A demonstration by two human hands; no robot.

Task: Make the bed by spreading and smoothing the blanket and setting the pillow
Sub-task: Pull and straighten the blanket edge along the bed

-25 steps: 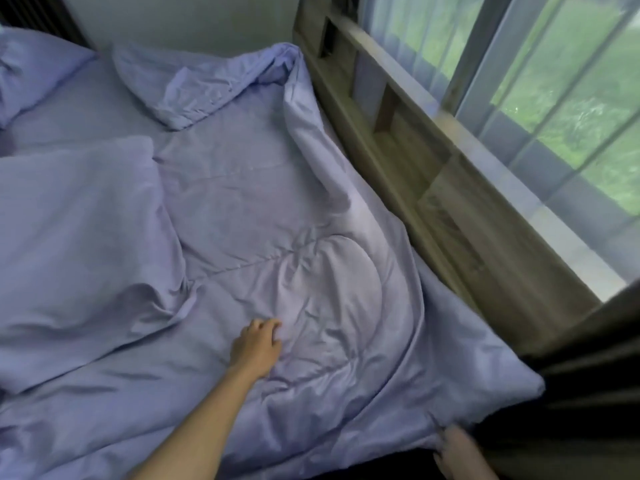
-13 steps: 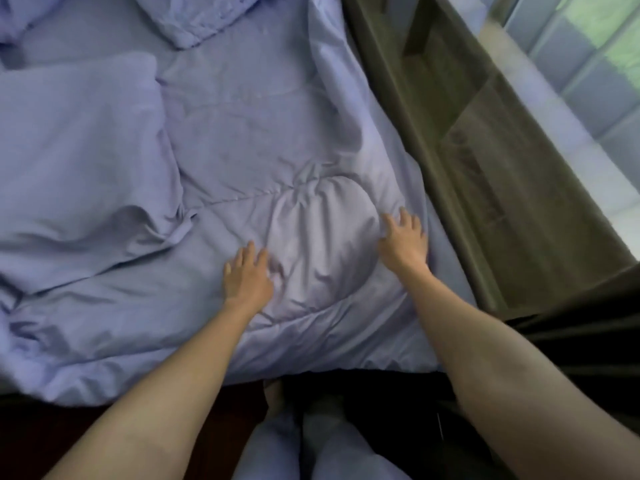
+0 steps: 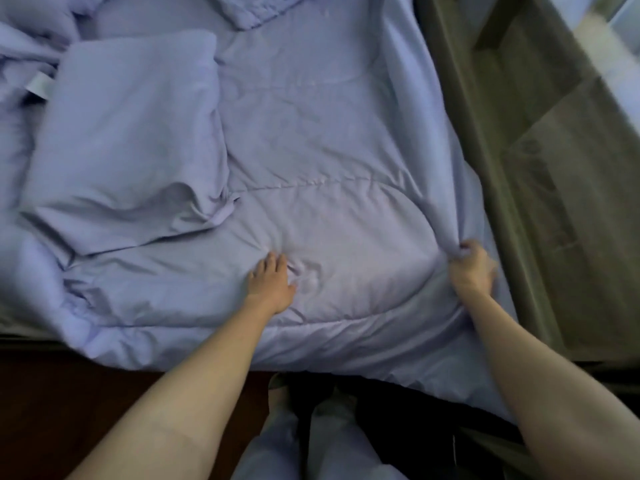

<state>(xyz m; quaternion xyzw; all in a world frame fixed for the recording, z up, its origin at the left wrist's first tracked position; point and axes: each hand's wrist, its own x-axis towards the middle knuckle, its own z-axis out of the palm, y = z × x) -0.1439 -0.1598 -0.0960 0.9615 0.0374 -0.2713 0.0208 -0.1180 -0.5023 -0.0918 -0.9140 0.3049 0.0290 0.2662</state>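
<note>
A lilac quilted blanket (image 3: pixel 322 140) covers the bed, wrinkled along its near edge and folded back at the far end. A matching lilac pillow (image 3: pixel 128 133) lies on the blanket at the left. My left hand (image 3: pixel 272 284) presses flat on the blanket near the bed's foot, fingers together. My right hand (image 3: pixel 471 268) is closed around a bunched fold of the blanket at its right edge.
A wooden bed frame with a shelf (image 3: pixel 540 174) runs along the right side, below a window sill. More crumpled lilac bedding (image 3: pixel 31 39) sits at the far left. My legs (image 3: pixel 311 445) stand at the bed's foot on a dark red floor (image 3: pixel 69 403).
My right hand went from lying flat on the blanket to gripping a fold at its right edge. My left hand stayed pressed down. The view tilted further down.
</note>
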